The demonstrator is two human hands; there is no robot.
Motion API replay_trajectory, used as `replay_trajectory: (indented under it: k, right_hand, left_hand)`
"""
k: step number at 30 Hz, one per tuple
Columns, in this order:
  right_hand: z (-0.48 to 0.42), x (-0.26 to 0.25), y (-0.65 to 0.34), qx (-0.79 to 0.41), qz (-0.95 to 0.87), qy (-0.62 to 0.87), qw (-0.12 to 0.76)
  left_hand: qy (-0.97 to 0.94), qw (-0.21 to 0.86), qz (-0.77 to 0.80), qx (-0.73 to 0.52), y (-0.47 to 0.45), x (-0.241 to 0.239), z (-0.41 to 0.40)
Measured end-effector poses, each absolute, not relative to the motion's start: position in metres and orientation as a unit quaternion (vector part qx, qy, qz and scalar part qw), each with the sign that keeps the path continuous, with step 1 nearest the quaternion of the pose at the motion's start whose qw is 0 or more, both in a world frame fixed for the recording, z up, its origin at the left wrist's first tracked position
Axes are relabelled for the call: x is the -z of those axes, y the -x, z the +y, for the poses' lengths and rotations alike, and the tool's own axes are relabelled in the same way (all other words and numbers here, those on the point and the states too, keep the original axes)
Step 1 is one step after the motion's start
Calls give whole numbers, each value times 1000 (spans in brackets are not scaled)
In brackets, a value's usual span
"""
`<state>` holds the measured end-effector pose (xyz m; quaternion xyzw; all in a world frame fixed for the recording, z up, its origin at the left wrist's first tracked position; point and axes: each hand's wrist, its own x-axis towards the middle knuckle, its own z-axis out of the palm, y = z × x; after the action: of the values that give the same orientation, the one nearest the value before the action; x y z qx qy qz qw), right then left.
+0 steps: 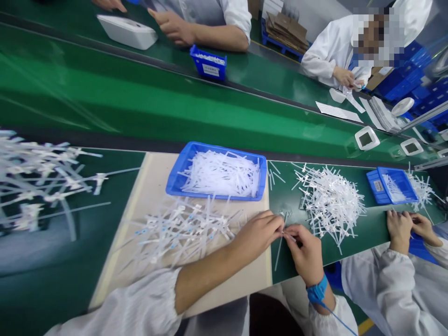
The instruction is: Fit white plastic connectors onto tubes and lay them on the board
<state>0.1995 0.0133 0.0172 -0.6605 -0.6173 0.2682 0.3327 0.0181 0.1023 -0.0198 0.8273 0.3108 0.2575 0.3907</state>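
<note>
My left hand [261, 231] and my right hand [307, 252] meet near the right edge of the beige board, fingertips pinched together. Between them is a thin translucent tube [279, 254], with a small joint mostly hidden by the fingers. A blue band with a cord circles my right wrist. Left of my hands, a loose heap of thin tubes with white and blue connectors [189, 228] lies on the board. Behind it stands a blue tray [171, 184] full of short white tubes. To the right lies a dense pile of white tube pieces with connectors [332, 203].
At the far left is another tube heap [38, 177]. A blue bin [392, 186] and a neighbour's hands [401, 228] are at the right. The green conveyor belt [140, 107] runs behind, carrying white square devices [367, 138]. Two people work across it, near a small blue box [210, 67].
</note>
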Motion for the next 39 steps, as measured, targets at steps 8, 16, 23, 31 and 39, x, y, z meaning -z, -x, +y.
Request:
replay_trajectory:
  k: [8,16,23,31,39]
  right_hand:
    - [22,-21,-203,-255,-651,642,314]
    - [11,-2,-213,-249,-618,651,363]
    - [11,-2,-215,-251,-632,619,393]
    - [14,-6,-216,-255,-651,608,376]
    - [15,-7,-212,-246,-655,613,368]
  left_hand:
    - [-828,398,308,-246,-17,16,105]
    - [-834,387,302,-252,-18,20,106]
    - [-837,381,301,-253,-18,20,106]
    - [-836,382,304,-251,-18,17,104]
    - [-842,377,301,-243,-18,18,103]
